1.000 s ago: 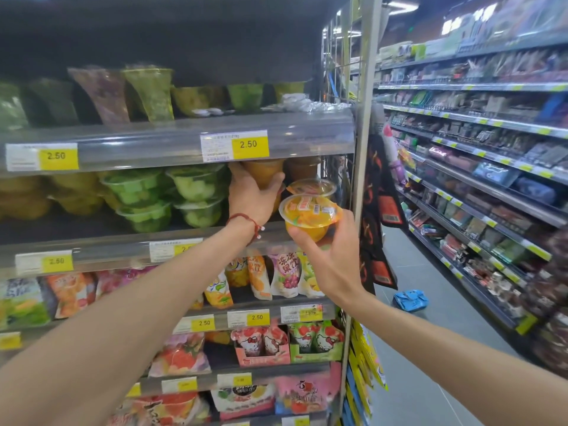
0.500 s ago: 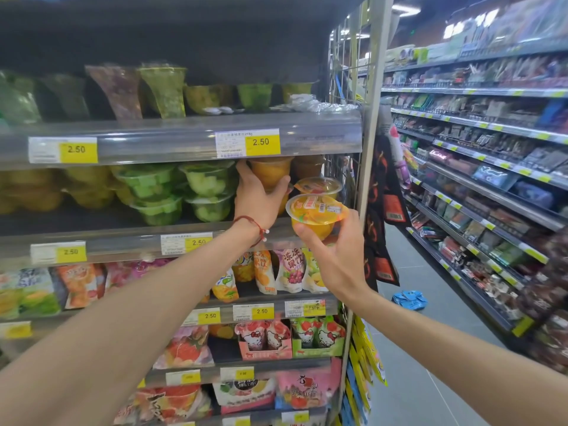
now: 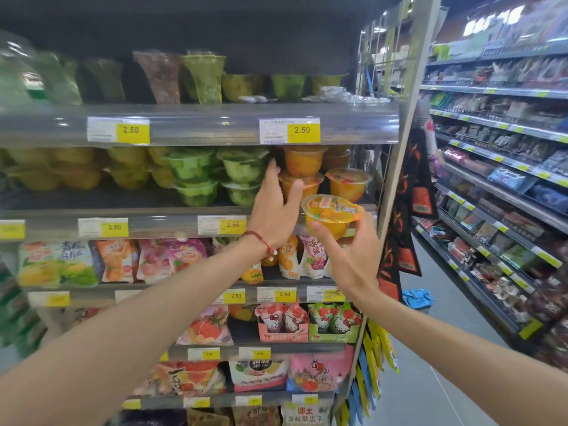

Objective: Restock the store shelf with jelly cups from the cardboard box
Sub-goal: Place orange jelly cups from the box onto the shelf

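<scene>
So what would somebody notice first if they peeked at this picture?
Probably the orange jelly cup in the middle, held up by the right hand just in front of the shelf. Next comes the left hand, with a red bracelet on its wrist, touching the stacked orange cups on that shelf, with green cups to their left. Bright yellow price tags marked 2.50 line the shelf edges.

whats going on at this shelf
A person is restocking a store shelf. Their right hand holds a clear plastic jelly cup of orange fruit jelly just in front of the shelf's edge, not yet set down. Their left hand, fingers fairly straight, rests against the stack of matching orange cups on the shelf, beside green cups.
</scene>
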`<state>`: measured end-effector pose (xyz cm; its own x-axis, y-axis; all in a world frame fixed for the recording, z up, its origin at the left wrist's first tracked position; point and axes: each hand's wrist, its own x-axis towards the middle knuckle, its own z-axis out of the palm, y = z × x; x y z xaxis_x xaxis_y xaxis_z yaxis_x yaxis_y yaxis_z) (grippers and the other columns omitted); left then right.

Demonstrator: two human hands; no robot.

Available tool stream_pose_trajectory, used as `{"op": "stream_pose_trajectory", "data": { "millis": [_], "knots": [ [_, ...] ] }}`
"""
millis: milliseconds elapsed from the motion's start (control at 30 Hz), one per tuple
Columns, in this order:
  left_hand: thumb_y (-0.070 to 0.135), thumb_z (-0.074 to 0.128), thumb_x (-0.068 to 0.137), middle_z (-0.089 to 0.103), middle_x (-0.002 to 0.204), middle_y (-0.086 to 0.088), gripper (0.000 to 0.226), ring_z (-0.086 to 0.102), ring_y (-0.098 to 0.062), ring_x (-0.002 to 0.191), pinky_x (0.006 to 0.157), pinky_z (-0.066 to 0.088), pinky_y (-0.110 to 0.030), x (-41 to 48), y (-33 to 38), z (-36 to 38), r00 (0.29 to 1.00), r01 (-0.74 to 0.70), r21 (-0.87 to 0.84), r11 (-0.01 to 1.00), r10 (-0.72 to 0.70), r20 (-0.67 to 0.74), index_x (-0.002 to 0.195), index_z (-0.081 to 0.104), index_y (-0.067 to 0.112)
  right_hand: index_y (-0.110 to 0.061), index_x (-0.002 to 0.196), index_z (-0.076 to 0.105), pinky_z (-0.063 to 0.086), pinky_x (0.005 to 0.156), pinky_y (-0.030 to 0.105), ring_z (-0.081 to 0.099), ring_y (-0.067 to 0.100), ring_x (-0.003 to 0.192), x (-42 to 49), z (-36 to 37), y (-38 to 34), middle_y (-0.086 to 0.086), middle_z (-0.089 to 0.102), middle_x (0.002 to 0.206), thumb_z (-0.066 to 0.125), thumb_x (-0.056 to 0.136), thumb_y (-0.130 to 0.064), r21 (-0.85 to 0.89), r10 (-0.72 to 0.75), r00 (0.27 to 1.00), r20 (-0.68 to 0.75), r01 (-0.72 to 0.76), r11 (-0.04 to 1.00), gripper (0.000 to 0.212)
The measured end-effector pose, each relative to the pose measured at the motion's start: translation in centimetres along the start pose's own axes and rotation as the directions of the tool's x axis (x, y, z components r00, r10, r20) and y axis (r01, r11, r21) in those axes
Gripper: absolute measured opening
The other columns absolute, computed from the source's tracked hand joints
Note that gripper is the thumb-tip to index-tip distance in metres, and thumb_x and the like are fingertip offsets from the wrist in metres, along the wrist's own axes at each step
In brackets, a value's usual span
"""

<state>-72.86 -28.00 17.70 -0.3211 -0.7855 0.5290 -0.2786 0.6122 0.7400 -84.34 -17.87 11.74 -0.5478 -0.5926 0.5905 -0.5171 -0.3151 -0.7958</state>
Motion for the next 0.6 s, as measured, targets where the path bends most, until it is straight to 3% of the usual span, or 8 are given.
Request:
{"op": "stream_pose_trajectory", "data": {
  "millis": [167, 367, 600],
  "knots": [
    [0.045, 0.037, 0.103, 0.040, 0.152, 0.000, 0.056, 0.043, -0.009, 0.133, 0.112, 0.038, -0.037, -3.6, -1.7, -4.9, 0.991, -0.115, -0.013, 0.993, 0.116, 0.072, 0.150, 0.032, 0.015, -0.031, 0.109, 0.056, 0.052, 0.090, 0.043, 0.062, 0.018, 0.102, -2.1, 3.3, -1.3, 0.001, 0.063, 0.109, 0.074, 0.082, -0.061, 0.022, 0.018, 0.999, -0.039, -0.017, 1.000, 0.044],
    [0.026, 0.041, 0.105, 0.059, 0.127, 0.001, 0.033, 0.054, 0.000, 0.109, 0.089, 0.038, -0.003, -5.7, -4.7, -12.5, 0.983, -0.183, 0.021, 0.983, 0.182, 0.023, 0.130, 0.056, 0.011, -0.027, 0.116, 0.056, 0.050, 0.087, 0.021, 0.061, 0.009, 0.103, -5.1, 10.2, -4.2, -0.001, 0.063, 0.113, 0.079, 0.080, -0.056, 0.082, 0.041, 0.999, -0.019, -0.039, 0.996, 0.052],
    [0.025, 0.041, 0.104, 0.064, 0.117, 0.003, 0.029, 0.056, -0.005, 0.109, 0.092, 0.042, -0.015, -6.5, -10.7, -21.9, 0.983, -0.136, 0.133, 0.982, 0.151, -0.108, 0.122, 0.060, 0.012, -0.026, 0.118, 0.061, 0.050, 0.092, 0.028, 0.059, 0.006, 0.105, -7.4, 19.6, -8.4, -0.009, 0.064, 0.111, 0.081, 0.074, -0.060, 0.052, -0.034, 0.996, 0.084, 0.029, 0.998, 0.059]
  ]
}}
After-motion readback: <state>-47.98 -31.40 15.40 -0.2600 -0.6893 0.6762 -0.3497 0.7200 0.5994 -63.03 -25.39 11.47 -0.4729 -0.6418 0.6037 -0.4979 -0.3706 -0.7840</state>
